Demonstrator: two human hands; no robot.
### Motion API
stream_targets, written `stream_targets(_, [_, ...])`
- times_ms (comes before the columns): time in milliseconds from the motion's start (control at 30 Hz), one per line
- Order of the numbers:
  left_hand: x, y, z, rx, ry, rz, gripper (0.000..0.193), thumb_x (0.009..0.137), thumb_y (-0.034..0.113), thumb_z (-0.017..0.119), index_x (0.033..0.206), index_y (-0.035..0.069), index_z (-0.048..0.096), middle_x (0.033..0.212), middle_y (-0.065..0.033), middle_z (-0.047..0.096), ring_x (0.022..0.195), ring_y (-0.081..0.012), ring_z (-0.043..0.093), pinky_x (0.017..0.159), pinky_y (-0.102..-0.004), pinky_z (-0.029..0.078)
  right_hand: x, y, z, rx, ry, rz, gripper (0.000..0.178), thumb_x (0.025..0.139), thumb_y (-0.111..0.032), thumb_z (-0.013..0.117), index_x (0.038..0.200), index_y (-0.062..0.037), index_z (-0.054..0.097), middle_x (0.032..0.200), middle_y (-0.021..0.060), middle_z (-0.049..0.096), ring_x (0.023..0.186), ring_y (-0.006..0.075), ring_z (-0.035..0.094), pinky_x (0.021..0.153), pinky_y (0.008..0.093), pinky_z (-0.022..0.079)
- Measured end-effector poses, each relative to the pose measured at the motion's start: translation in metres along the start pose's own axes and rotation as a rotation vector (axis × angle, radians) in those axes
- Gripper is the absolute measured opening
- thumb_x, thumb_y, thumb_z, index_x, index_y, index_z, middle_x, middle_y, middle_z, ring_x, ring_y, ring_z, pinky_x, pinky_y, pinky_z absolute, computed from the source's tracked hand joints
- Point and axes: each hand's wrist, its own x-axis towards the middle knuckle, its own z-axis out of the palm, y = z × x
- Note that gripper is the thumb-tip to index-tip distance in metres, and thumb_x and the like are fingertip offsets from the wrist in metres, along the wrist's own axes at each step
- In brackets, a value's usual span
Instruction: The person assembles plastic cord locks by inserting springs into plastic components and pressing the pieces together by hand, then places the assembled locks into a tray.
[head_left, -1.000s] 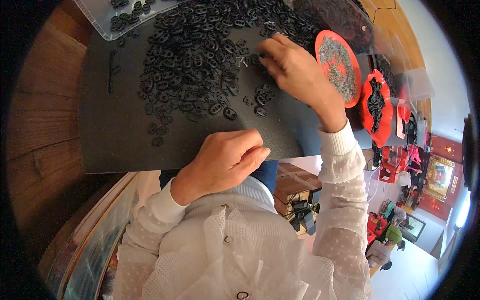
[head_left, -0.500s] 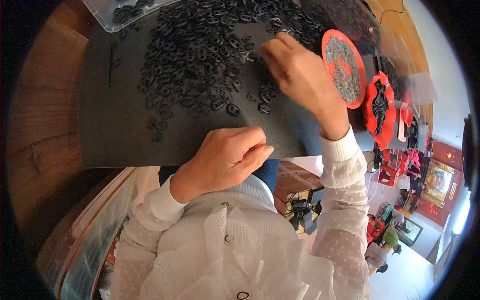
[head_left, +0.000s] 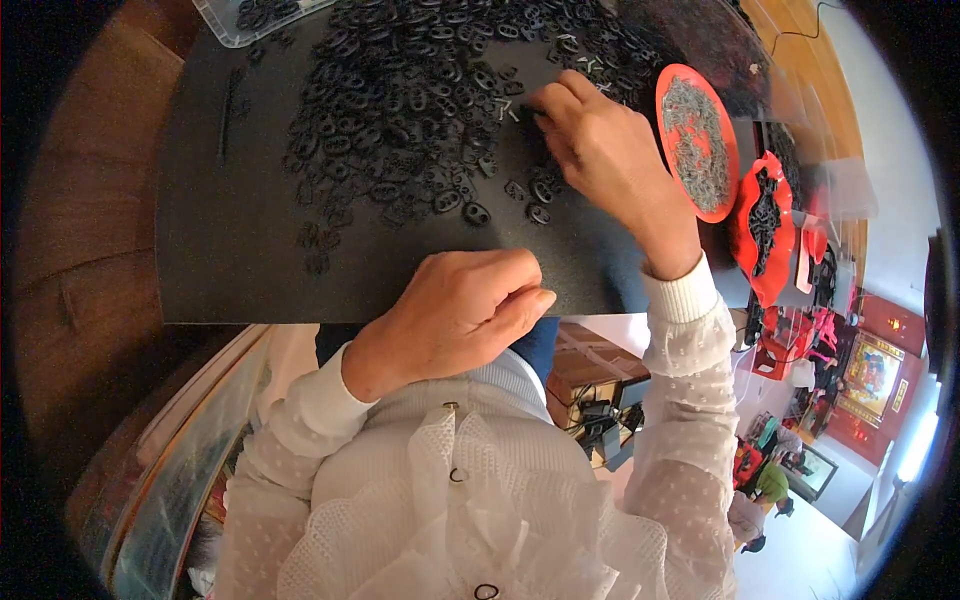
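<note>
Right hand [head_left: 600,150] further into black rings [head_left: 400,110]

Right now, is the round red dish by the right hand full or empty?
Full, or nearly so: the red dish is covered almost to its rim with small grey pieces, only a thin red edge showing, just beyond the right hand.

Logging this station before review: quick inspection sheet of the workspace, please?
Surface: black mat on a wooden table.
Job's things: heap of small black ring-like parts spread over the mat; a few lie loose near the right hand.
Clutter: red dish of grey bits, red tray of dark parts, clear bin at the top edge.
Hands: right hand fingertips down among the parts; left hand loosely fisted at the mat's near edge, contents cannot tell.
Cables: dark leads in a box below the table.
Surroundings: red items on the floor at right.
</note>
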Motion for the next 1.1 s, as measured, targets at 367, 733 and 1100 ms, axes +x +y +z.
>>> stream_targets(367, [0.0, 0.0, -0.002, -0.031, -0.037, -0.03, 0.015, 0.086, 0.011, 0.063, 0.077, 0.002, 0.054, 0.06, -0.0096, 0.052, 0.051, -0.0208, 0.053, 0.048, -0.0335, 0.04, -0.017, 0.004, -0.013, 0.1, 0.048, 0.092, 0.009, 0.084, -0.008, 0.055, 0.091, -0.0026, 0.051, 0.091, 0.0157, 0.054, 0.073, 0.0383, 0.06, 0.059, 0.0461, 0.05])
stream_targets(733, [0.001, 0.001, -0.001, -0.008, -0.028, -0.041, 0.015, 0.085, 0.011, 0.062, 0.076, 0.002, 0.053, 0.061, -0.0102, 0.051, 0.052, -0.0239, 0.052, 0.05, -0.035, 0.041, 0.005, -0.002, 0.002, -0.158, -0.077, -0.022, 0.009, 0.084, -0.008, 0.057, 0.086, -0.0013, 0.051, 0.083, 0.0143, 0.052, 0.071, 0.0352, 0.059, 0.059, 0.0419, 0.049])
stream_targets(1100, [0.001, 0.0, 0.002, -0.255, 0.155, -0.181, 0.024, 0.098, 0.025, 0.046, 0.091, 0.003, 0.053, 0.066, -0.0027, 0.051, 0.056, -0.0124, 0.047, 0.052, -0.0281, 0.04, -0.049, -0.036, -0.034, 0.823, -0.024, 0.149, 0.008, 0.079, 0.002, 0.058, 0.087, 0.0023, 0.058, 0.072, 0.0079, 0.051, 0.061, 0.0155, 0.049, 0.055, 0.0262, 0.04])
